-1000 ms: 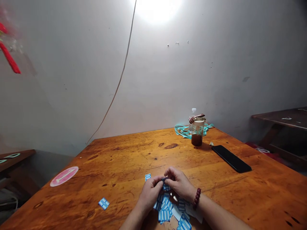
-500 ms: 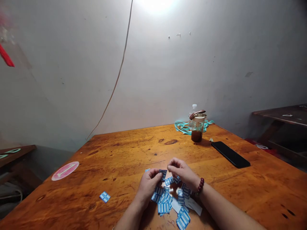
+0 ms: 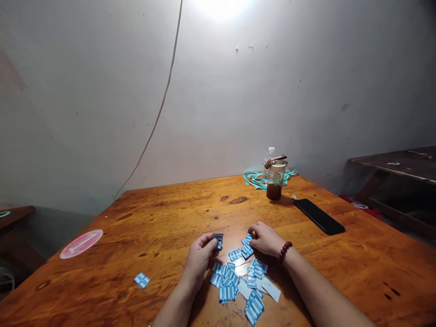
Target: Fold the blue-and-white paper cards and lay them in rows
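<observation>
Your left hand [image 3: 200, 254] pinched a blue-and-white card [image 3: 219, 241] between thumb and fingertips, near the pile [image 3: 227, 293] on the table [image 3: 170, 236]. Your right hand [image 3: 267, 240] curled narrowly at some loose cards [image 3: 246, 250], partly hiding them; whether it gripped or merely touched, I couldn't tell.

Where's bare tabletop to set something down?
Free: wood between the pink disc and tumbler; right of the right hand, nearside of the phone. Crowded: left hand to right hand and nearer, where cards overlap; far-right corner, teal straps behind tumbler.
</observation>
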`<state>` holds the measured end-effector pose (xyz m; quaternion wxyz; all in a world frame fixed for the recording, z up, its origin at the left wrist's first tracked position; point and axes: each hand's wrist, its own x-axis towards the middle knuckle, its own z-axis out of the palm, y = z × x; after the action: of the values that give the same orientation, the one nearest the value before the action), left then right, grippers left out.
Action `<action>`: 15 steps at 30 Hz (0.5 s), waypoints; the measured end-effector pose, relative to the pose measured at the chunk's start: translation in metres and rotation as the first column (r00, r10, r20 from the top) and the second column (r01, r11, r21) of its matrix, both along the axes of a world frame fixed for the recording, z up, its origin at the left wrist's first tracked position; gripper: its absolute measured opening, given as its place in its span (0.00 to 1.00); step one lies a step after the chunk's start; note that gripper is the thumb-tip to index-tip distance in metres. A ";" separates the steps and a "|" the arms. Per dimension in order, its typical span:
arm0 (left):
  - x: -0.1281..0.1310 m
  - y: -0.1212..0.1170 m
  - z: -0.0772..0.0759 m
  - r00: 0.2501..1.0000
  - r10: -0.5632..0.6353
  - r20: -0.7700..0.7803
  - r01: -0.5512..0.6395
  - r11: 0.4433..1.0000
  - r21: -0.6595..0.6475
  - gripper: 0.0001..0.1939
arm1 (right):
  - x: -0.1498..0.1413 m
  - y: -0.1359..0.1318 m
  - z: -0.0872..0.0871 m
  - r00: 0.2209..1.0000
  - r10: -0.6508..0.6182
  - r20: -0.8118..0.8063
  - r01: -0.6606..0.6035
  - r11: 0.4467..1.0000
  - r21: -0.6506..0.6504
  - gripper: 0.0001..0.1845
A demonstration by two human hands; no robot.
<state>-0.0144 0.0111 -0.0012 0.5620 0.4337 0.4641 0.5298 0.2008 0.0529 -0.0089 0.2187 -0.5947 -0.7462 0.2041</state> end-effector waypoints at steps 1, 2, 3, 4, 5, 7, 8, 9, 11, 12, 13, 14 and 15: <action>0.000 0.000 0.000 1.000 -0.007 0.003 0.007 1.000 -0.009 0.10 | -0.001 0.001 -0.001 1.000 -0.004 -0.008 0.004 1.000 0.003 0.11; 0.001 0.000 0.000 1.000 -0.013 0.009 0.013 1.000 -0.019 0.10 | -0.002 0.001 -0.002 1.000 -0.009 -0.019 0.009 1.000 0.006 0.10; 0.001 -0.001 0.000 1.000 -0.018 0.015 0.018 0.999 -0.029 0.10 | -0.002 0.002 -0.002 0.999 -0.015 -0.033 0.015 1.000 0.010 0.08; 0.001 -0.001 0.000 1.000 -0.023 0.021 0.024 0.999 -0.038 0.10 | -0.003 0.004 -0.003 0.999 -0.020 -0.049 0.021 1.000 0.014 0.07; 0.002 -0.002 0.000 0.999 -0.029 0.025 0.030 0.999 -0.043 0.10 | -0.003 0.005 -0.004 0.997 -0.025 -0.068 0.026 1.000 0.015 0.06; 0.002 -0.002 0.000 0.999 -0.035 0.025 0.036 0.998 -0.044 0.10 | -0.004 0.007 -0.005 0.993 -0.037 -0.111 0.038 0.999 0.014 0.06; 0.003 -0.002 0.000 0.999 -0.037 0.023 0.038 0.998 -0.043 0.10 | -0.004 0.007 -0.005 0.990 -0.041 -0.135 0.043 0.999 0.014 0.06; 0.003 -0.002 0.000 0.999 -0.035 0.019 0.036 0.998 -0.046 0.10 | -0.005 0.007 -0.004 0.986 -0.043 -0.159 0.046 0.999 0.016 0.06; 0.004 -0.003 0.001 0.999 -0.034 0.006 0.035 0.997 -0.071 0.11 | -0.009 0.003 0.001 0.978 -0.032 -0.204 0.038 0.999 0.028 0.06; 0.005 -0.003 0.001 0.999 -0.033 -0.003 0.032 0.996 -0.085 0.11 | -0.013 0.000 0.004 0.968 -0.003 -0.250 0.013 0.999 0.036 0.06; 0.006 -0.003 0.001 0.999 -0.032 -0.012 0.030 0.995 -0.094 0.11 | -0.017 -0.005 0.008 0.951 0.040 -0.308 -0.027 0.999 0.046 0.06; 0.007 -0.004 0.001 0.999 -0.031 -0.018 0.029 0.995 -0.096 0.10 | -0.022 -0.010 0.012 0.918 0.102 -0.384 -0.086 0.995 0.058 0.05; 0.008 -0.005 0.001 0.999 -0.034 -0.022 0.032 0.995 -0.091 0.10 | -0.027 -0.015 0.015 0.871 0.168 -0.462 -0.149 0.986 0.078 0.05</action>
<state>-0.0066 0.0066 0.0001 0.5843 0.4216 0.4871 0.4936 0.1741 0.0378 0.0065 0.3862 -0.4605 -0.7216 0.3436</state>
